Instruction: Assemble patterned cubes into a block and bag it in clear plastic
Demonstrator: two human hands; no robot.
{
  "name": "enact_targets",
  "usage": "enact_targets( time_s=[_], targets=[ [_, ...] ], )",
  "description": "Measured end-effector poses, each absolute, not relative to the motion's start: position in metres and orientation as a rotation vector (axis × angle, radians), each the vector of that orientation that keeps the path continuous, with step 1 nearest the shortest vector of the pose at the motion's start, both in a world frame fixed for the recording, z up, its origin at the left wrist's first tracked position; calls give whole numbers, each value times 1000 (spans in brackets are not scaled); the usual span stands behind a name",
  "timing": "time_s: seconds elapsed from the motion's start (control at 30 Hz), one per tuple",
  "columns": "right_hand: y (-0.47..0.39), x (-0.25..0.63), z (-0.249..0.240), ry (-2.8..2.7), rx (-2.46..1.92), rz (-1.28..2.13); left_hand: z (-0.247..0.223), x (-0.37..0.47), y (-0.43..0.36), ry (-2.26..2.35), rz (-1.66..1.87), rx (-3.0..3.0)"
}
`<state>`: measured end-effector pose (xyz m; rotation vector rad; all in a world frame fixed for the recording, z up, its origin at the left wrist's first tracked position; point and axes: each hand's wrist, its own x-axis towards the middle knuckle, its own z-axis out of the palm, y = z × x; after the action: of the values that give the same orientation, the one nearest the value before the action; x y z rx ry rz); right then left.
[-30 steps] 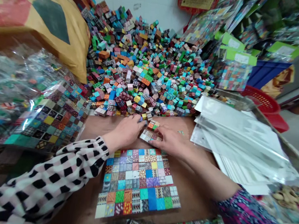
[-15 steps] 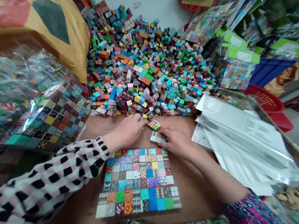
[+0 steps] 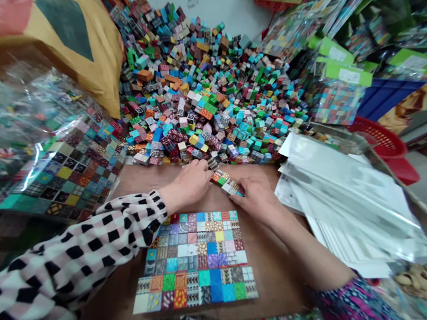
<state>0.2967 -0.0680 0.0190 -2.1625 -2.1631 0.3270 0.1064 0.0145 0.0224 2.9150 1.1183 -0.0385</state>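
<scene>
A short row of patterned blocks (image 3: 227,183) lies on the brown board (image 3: 278,267), between my two hands. My left hand (image 3: 192,180) has its curled fingers at the row's left end, by the edge of the block heap. At the right end, my right hand (image 3: 257,197) pinches the row between thumb and fingers. Nearer to me a flat, roughly rectangular mosaic of small square blocks (image 3: 198,259) lies on the board; my left sleeve covers its upper left corner.
A big heap of loose blocks (image 3: 205,94) rises against the wall. Bagged block sets (image 3: 73,166) and a yellow sack (image 3: 60,29) stand left. White sheets and clear bags (image 3: 346,198) lie right, before a red basket (image 3: 381,138).
The separate block pieces between my hands now form one slanting row. My left hand has shifted slightly right, and my right hand has come up to the row's end.
</scene>
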Motion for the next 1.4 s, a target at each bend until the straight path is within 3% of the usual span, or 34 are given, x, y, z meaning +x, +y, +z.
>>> enact_targets(
  time_s=[0.3, 0.77, 1.0, 1.4],
  targets=[
    [-58, 284, 28, -2276, -2203, 49, 21, 100, 20, 1149, -10, 2910],
    [-46, 265, 21, -2302, -2163, 201, 14, 82, 26, 1127, 6, 2989],
    [-64, 280, 27, -2272, -2057, 462, 24, 91, 28, 1163, 73, 2962],
    [-68, 275, 25, -2359, -2103, 272, 33, 123, 33, 1232, 49, 2980]
  ],
)
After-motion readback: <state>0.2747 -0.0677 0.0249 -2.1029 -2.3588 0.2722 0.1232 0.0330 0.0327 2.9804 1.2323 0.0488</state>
